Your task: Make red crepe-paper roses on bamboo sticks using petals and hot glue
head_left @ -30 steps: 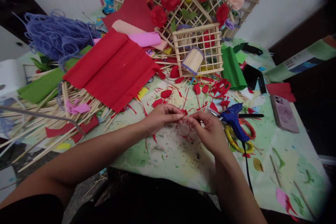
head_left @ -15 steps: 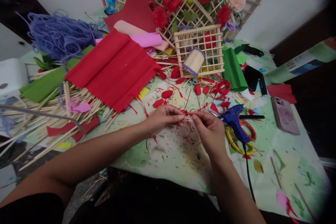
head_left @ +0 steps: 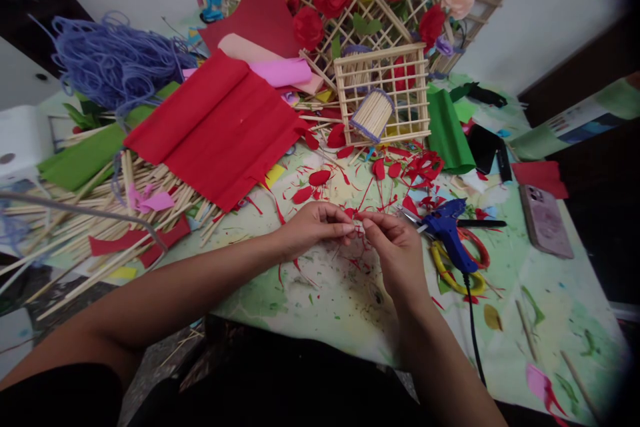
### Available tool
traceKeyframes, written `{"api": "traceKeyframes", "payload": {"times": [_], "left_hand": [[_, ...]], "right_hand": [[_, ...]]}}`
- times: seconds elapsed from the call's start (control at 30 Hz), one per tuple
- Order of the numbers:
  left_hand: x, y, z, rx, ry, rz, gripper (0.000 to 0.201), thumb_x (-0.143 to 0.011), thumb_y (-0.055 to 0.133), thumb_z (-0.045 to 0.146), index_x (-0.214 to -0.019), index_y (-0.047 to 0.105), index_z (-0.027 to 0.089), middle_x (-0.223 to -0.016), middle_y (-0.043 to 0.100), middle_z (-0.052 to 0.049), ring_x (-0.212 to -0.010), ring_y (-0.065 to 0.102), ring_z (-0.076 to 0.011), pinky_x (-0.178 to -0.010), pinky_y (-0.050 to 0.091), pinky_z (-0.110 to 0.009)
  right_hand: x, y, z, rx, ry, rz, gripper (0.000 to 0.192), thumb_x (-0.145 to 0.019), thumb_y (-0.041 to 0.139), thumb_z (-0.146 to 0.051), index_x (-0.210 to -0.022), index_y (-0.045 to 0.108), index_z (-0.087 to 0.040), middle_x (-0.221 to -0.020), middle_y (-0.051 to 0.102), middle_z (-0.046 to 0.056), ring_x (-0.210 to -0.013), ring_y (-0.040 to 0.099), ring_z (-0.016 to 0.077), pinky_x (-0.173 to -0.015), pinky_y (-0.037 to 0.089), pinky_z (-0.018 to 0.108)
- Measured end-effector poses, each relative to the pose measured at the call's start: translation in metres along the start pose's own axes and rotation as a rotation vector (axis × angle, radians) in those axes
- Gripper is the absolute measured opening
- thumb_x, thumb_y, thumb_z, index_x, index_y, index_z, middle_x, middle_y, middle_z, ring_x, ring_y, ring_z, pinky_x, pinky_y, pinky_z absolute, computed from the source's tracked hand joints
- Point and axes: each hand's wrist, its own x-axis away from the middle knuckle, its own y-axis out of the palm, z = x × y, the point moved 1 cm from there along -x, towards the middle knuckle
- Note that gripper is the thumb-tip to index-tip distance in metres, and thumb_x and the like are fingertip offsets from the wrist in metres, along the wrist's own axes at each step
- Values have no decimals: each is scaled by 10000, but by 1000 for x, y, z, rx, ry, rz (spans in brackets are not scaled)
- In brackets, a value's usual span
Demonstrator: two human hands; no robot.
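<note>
Left hand: the left hand (head_left: 313, 230) rests low over the worktop (head_left: 345, 300), thumb and forefinger pressed together on one end of a small red paper scrap (head_left: 358, 221).
Right hand: the right hand (head_left: 395, 250) meets it from the other side, its grip also pinched on the scrap, so the two sets of fingertips nearly touch.
Why held so: the piece is thin and limp, so a fingertip pinch from both sides seems the only way to keep it taut and steady; both wrists sit close to the surface, likely for support.
Scrap position: just above the worktop, between the two hands, in front of the scattered red petal cut-outs (head_left: 320, 178).
Scrap axis: most of it is hidden by the fingers; what shows seems to run roughly left to right between the hands, but I cannot tell its exact shape or which end leads.
Beside the right hand: a blue glue gun (head_left: 447, 230) lies near, nozzle toward the hands, its black cord trailing to the near edge; yellow-handled scissors (head_left: 450, 273) lie under it.
Farther back: a large red crepe sheet (head_left: 215, 123), a wooden lattice basket (head_left: 383, 93) tipped on its side with a bundle of sticks (head_left: 371, 115) in it, and purple yarn (head_left: 113, 63) at the left.
Right edge: a phone (head_left: 545, 220) lies flat, well apart from the hands.
</note>
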Motion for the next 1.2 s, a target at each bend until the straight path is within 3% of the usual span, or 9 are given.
{"api": "traceKeyframes", "payload": {"times": [0.37, 0.63, 1.03, 1.2], "left_hand": [[-1, -2, -3, -27, 10, -15, 255, -634, 772, 296, -746, 639, 110, -638, 660, -23, -559, 609, -97, -563, 442, -221], [-1, -3, -5, -33, 83, 14, 413, -642, 767, 269, -1013, 635, 142, -639, 647, 7, -561, 621, -99, -559, 464, -217], [0, -4, -5, -243, 156, 91, 437, -688, 726, 315, -1096, 673, 169, -660, 646, -7, -566, 594, -98, -555, 464, -222], [4, -4, 0, -535, 308, 153, 363, -755, 671, 322, -1100, 681, 212, -773, 696, -33, -619, 597, -108, -572, 455, -216]], "right_hand": [[1, -1, -2, 40, -18, -6, 176, -720, 648, -282, -856, 702, -185, -764, 723, 22, -664, 629, 146, -635, 488, 277], [-1, -3, 0, 118, -36, -2, 188, -728, 635, -297, -859, 698, -178, -772, 720, 33, -682, 631, 158, -647, 480, 290], [-2, -2, 2, 115, -57, -14, 190, -758, 629, -308, -888, 697, -187, -839, 724, 33, -736, 629, 159, -688, 473, 298], [-1, -2, 2, 182, -92, -20, 212, -794, 607, -337, -904, 696, -180, -781, 696, 25, -688, 590, 145, -664, 450, 286]]}}
